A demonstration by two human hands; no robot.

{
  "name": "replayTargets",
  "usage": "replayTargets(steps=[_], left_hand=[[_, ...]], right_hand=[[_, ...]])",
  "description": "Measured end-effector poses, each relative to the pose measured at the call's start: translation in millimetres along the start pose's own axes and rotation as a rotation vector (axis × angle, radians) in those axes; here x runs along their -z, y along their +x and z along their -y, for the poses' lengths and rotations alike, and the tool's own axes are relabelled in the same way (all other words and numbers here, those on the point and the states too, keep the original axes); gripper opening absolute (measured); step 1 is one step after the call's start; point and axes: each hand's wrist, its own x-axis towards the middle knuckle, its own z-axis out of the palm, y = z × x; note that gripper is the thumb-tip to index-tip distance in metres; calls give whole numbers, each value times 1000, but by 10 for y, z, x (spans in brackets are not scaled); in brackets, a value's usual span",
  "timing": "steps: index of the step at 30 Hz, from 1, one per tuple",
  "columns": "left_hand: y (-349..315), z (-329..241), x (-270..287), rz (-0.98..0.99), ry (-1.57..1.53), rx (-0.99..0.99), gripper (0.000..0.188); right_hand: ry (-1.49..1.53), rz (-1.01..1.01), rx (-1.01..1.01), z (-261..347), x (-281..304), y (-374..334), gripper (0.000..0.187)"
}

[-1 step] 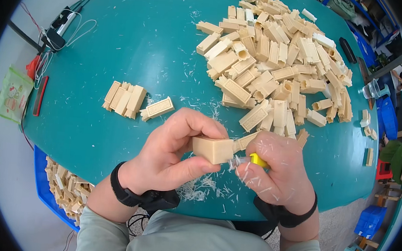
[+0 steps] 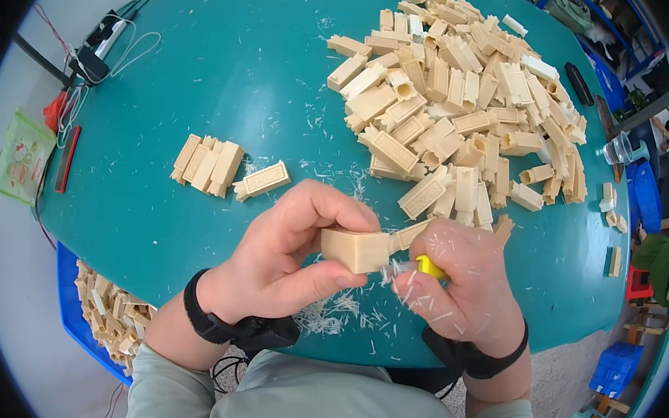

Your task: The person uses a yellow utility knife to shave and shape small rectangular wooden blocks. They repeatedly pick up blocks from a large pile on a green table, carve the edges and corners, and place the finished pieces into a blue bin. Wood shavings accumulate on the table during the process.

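1 tan block [image 2: 353, 251] is pinched between the thumb and fingers [image 2: 340, 205] of the left hand [image 2: 275, 259], held above the near part of the green bench [image 2: 162, 101]. The right hand [image 2: 466, 286] has its fingers closed round a yellow tool [image 2: 430, 268], the tip near the block's right edge; whether they touch, I cannot tell. Pale shavings [image 2: 326, 314] cling to that hand and litter the bench below. Beyond lies a large heap of similar pieces [image 2: 439, 84]; a small row of blocks [image 2: 208, 165] sits to the left, with 1 loose block [image 2: 264, 181] just beside it.
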Motion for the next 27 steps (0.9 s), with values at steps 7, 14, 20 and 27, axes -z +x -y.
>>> replayTargets(steps=[7, 14, 20, 27], left_hand=[[-14, -23, 47, 158, -102, 47, 32], [-41, -14, 37, 342, -78, 32, 37], [49, -69, 31, 46, 31, 5, 45], [52, -45, 21, -94, 495, -274, 31]], right_hand=[[-67, -50, 18, -72, 8, -1, 33], [-46, -169, -219, -142, 8, 14, 28], [183, -82, -286, 57, 33, -5, 31], [166, -66, -305, 60, -33, -28, 32]])
